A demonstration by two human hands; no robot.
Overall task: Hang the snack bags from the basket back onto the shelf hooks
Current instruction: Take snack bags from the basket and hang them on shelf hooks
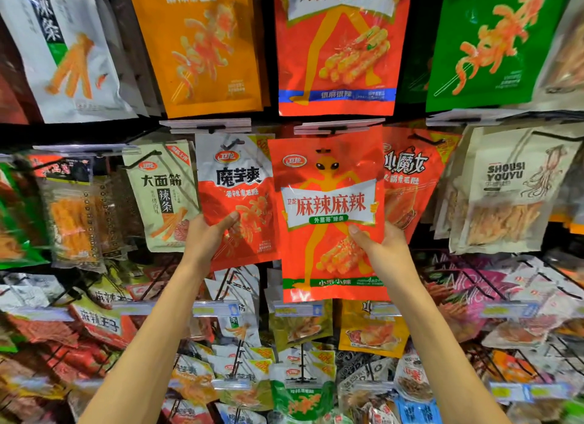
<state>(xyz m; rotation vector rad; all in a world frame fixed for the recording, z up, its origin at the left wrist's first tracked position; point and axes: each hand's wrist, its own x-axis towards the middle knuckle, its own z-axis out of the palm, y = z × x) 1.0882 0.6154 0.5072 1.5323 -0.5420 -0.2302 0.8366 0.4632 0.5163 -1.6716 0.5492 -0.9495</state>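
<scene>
An orange-red snack bag with a yellow alien figure (328,183) is upright at the centre of the shelf wall. My right hand (379,248) grips its lower right edge, thumb on the front. Its top hole sits just under a shelf hook with a clear price tag (335,129); whether it is on the hook I cannot tell. To its left, my left hand (210,234) holds the lower edge of a white and red snack bag (235,186), which hangs from a hook at its top. The basket is out of view.
Rows of hanging snack bags fill the wall: orange (202,44), red (338,44) and green (493,41) bags above, a beige bag (159,196) at left, a beige squid bag (512,189) at right. Black wire hooks and more bags crowd the lower rows.
</scene>
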